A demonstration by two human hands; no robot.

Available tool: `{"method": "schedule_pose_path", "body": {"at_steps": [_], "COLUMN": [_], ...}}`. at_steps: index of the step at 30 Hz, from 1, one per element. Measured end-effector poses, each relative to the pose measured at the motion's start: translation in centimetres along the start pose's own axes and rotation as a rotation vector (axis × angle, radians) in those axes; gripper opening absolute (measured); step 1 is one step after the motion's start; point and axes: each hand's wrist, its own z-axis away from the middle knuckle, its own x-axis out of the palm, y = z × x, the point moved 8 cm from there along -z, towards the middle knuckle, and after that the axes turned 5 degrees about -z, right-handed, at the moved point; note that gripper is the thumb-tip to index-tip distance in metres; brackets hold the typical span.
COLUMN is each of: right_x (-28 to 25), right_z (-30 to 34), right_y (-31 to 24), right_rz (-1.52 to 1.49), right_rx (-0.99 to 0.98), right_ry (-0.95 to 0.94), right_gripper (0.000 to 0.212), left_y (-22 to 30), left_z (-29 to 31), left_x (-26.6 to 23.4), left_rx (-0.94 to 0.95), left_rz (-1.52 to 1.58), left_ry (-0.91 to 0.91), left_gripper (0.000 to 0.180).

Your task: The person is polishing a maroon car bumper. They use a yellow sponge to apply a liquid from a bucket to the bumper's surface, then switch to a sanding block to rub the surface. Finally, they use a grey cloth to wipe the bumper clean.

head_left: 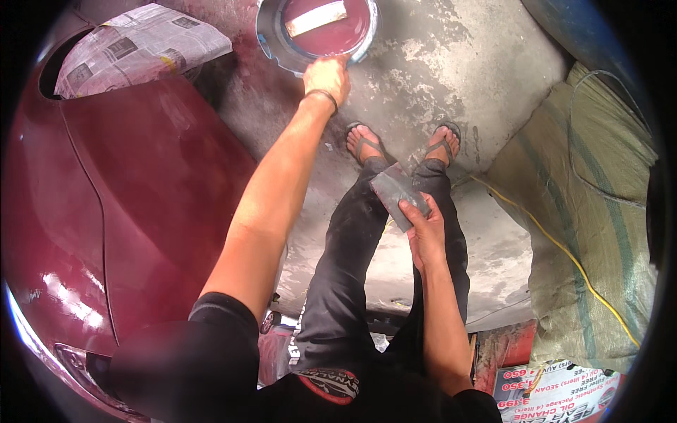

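My left hand [326, 79] reaches forward, its fingers closed at the near rim of a grey bucket [271, 42]. Reddish water [345, 37] fills part of the bucket, and a pale flat block [316, 19] lies in it. Closer to my body, my right hand [428, 229] grips a dark grey rectangular sheet that looks like sandpaper [397, 192], thumb on top. The sheet is over my legs, tilted. To the left is a dark red car body panel [155, 176], which neither hand touches.
Newspaper [151, 44] covers an opening on the car. My sandalled feet [365, 141] stand on a worn concrete floor [437, 63]. On the right are a greenish woven sheet [599, 176], a yellow cord [564, 248] and a dark cable [575, 134]. A printed sign [550, 391] lies lower right.
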Motion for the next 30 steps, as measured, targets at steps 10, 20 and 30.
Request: {"method": "schedule_pose_path", "body": {"at_steps": [10,20,30], "right_x": [-0.2,0.2,0.4], "right_z": [-1.1,-1.4,-2.1], "right_y": [-2.6,-4.1,-3.4], "right_rz": [0.014,0.099,0.183], "right_rx": [-0.042,-0.060,-0.096], "right_ry": [0.053,0.066,0.061], "right_gripper": [0.032,0.037,0.039], "left_y": [5.3,2.5,2.0], "left_z": [7.2,-2.1,-3.6], "left_x": [5.1,17.8,14.5], "left_rx": [0.106,-0.219,-0.247], "left_rz": [0.261,0.254,0.138], "left_ry": [-0.068,0.036,-0.440], "left_gripper": [0.043,0.088,0.059]}}
